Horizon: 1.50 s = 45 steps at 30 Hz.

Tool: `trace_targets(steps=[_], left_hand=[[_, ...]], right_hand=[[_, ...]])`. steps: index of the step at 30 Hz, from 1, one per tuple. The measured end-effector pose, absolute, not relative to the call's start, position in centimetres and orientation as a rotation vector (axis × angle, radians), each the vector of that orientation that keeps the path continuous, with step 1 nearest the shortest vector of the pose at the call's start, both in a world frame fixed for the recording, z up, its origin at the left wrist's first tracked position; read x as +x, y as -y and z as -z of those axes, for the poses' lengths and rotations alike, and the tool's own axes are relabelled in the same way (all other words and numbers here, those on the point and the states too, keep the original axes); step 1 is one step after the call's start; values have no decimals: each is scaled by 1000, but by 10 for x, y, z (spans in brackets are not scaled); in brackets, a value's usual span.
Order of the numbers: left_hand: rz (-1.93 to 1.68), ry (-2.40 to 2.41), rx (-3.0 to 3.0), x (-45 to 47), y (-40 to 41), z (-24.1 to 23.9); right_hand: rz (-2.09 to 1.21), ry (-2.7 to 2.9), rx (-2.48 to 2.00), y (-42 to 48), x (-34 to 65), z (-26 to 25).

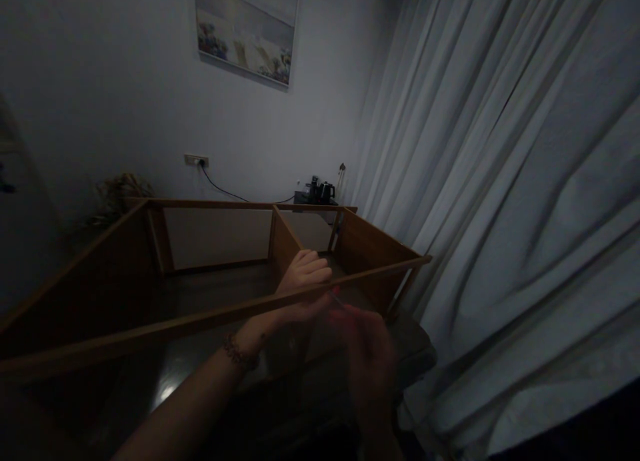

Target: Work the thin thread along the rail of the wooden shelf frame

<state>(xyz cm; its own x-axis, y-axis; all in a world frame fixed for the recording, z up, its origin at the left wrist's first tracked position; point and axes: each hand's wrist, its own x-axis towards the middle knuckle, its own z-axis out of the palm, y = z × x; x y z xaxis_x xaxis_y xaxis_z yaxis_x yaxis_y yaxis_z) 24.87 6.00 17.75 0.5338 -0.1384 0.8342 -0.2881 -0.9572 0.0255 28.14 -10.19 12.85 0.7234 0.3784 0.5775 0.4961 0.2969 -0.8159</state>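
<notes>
A wooden frame [200, 322] with a front rail, end panels and a middle divider [287, 233] stands before me. My left hand [306, 271] is closed round the front rail where the divider meets it, fingers above and thumb side below. A beaded bracelet [240, 355] circles that wrist. Just to the right, my right hand [373, 351] is closed on a screwdriver [339, 302] with a thin shaft and what looks like a red handle. Its tip points at the underside of the rail, close to my left thumb. Motion blur and dim light hide the exact contact.
A long curtain [500, 214] hangs along the right side. Behind the frame, a black kettle [326, 192] stands on a dark surface. A cable [223, 189] runs from a wall socket [196, 160]. A dried plant [123, 191] is at the left, and a picture [245, 37] hangs above.
</notes>
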Motion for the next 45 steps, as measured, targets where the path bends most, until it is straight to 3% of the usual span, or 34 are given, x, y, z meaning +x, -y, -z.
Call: trace_targets(steps=[5, 14, 28, 38, 45], left_hand=[[-1347, 383, 2601, 249, -62, -176], [-1373, 373, 2568, 247, -59, -179], [-1292, 351, 2602, 248, -64, -174], [-1364, 381, 2579, 247, -61, -177], [-1348, 380, 2597, 247, -61, -177]], right_hand=[[152, 825, -1241, 98, 286, -134], [-144, 730, -966, 73, 283, -142], [551, 1333, -1584, 110, 281, -156], [-309, 881, -1239, 107, 289, -154], [-231, 799, -1159, 93, 281, -144]])
